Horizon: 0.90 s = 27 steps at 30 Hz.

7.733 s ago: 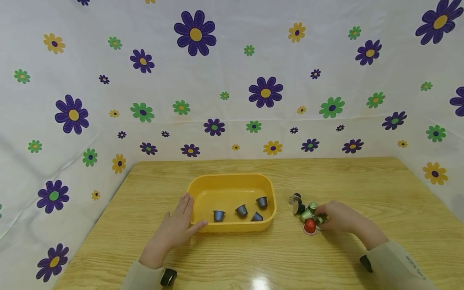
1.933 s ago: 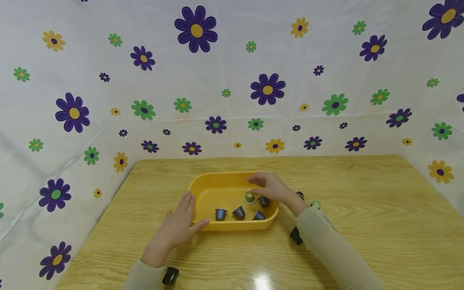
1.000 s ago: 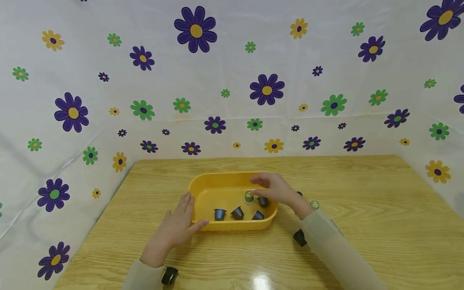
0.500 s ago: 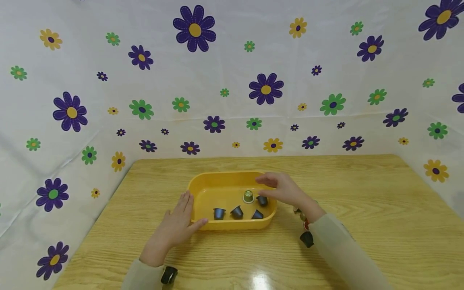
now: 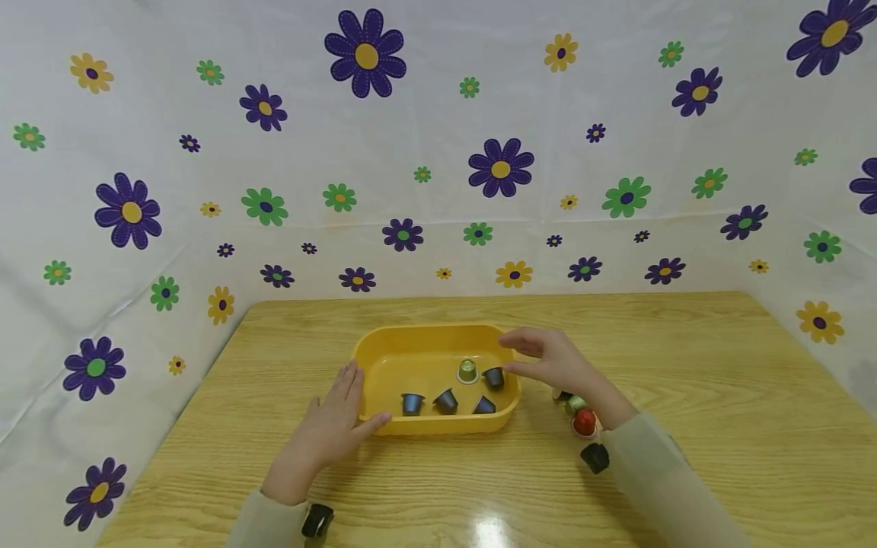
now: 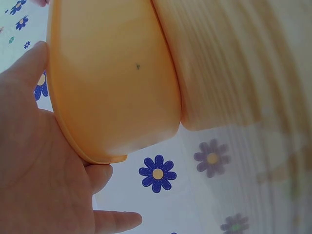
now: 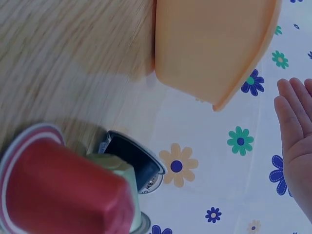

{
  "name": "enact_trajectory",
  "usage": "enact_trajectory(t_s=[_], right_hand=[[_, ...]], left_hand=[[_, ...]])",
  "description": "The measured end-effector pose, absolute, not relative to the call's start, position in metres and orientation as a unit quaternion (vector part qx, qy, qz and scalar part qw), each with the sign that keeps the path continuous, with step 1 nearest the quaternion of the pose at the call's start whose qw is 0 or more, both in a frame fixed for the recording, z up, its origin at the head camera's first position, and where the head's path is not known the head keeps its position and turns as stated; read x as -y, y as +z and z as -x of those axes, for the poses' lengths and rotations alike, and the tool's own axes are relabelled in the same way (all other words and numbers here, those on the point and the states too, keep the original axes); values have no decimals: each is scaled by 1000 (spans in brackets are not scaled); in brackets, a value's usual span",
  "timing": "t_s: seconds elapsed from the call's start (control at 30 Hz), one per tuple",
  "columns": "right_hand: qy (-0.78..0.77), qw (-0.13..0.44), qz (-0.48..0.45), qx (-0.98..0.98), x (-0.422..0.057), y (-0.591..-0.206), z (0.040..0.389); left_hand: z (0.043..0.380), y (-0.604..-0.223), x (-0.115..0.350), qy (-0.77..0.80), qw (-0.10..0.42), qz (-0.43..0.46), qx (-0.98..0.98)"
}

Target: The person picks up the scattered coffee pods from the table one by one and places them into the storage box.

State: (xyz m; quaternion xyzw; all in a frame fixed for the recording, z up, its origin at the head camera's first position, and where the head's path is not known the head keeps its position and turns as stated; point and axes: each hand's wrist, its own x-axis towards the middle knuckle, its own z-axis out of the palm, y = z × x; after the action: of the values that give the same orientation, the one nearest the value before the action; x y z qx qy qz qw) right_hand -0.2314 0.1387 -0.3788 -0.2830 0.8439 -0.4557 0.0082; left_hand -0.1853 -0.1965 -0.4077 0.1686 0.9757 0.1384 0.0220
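Left hand (image 5: 325, 426): laid flat along the left end of the yellow tray (image 5: 438, 426), fingers straight, thumb resting over the near rim. It grasps nothing tightly; the placement reads as a brace to keep the tray from sliding on the worktop (image 5: 685, 342).

Right hand (image 5: 558, 364): holding nothing, thumb and fingers parted, suspended above the tray's right end. The right wrist view shows it apart from the rim. The gap between thumb and fingers is consistent with a capsule being let go or about to be taken; which of the two cannot be told.

Tray contents: five capsules. A green capsule (image 5: 467, 371) stands on its wide rim, narrow end up, a stable seating. Just beside it, to the right, is a dark capsule (image 5: 494, 378). Three blue-grey capsules (image 5: 445, 402) lie along the near side, probably where the wall stops them rolling.

Outside the tray, right and near: a red capsule (image 5: 585, 422) stands rim down on the worktop, close against a pale green capsule (image 5: 574, 404), with a black capsule (image 7: 134, 161) beyond. The right forearm partly covers this group, so its full count is not established. Within easy reach of the right hand, the placing appears convenient.

Behind the worktop hangs a flowered cloth (image 5: 438, 137).
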Motion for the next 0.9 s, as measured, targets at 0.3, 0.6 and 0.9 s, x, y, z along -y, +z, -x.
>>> enact_trajectory(t_s=[0.3, 0.6, 0.9], right_hand=[[-461, -7, 277, -843, -156, -381, 226], [-455, -4, 261, -852, -178, -380, 221], [-451, -7, 243, -858, -191, -379, 214]], left_hand=[[185, -408, 196, 135, 22, -172, -976], [184, -406, 197, 140, 27, -171, -975], [184, -407, 196, 137, 21, -172, -975]])
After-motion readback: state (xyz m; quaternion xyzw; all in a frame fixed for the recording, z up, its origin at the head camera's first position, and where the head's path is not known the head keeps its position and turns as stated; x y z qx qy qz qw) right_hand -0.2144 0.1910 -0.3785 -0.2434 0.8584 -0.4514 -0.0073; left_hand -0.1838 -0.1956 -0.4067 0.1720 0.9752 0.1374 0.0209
